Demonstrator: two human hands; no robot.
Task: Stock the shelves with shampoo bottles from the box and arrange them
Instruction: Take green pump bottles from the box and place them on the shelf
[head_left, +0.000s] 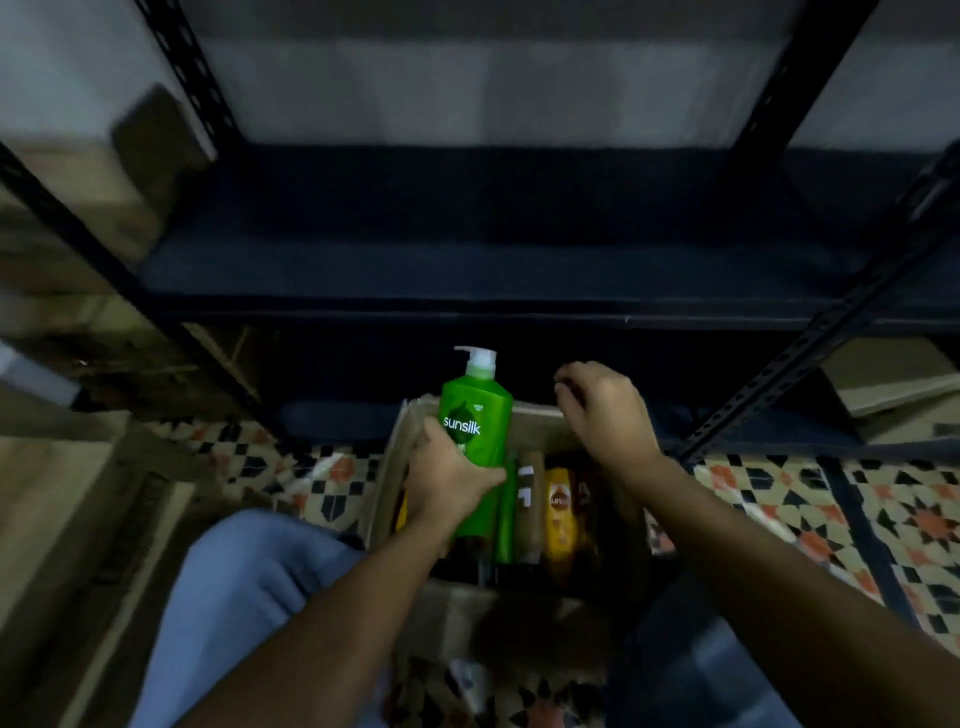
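Head view, left fingers (480, 477): we see them wrapped around the green shampoo bottle (475, 447), holding it.
Left hand (447, 480): we note it grips the bottle's lower half.
Right fingers (569, 392): loosely curled, holding nothing.
Right hand (605, 410): we place it over the far right corner of the box (387, 467).
Green bottle: upright, white pump on top, raised partly above the box.
Box contents: we count a yellow bottle (561, 514) among others lying inside.
Shelf (467, 275): dark, behind the box.
Floor (831, 499): patterned tiles.
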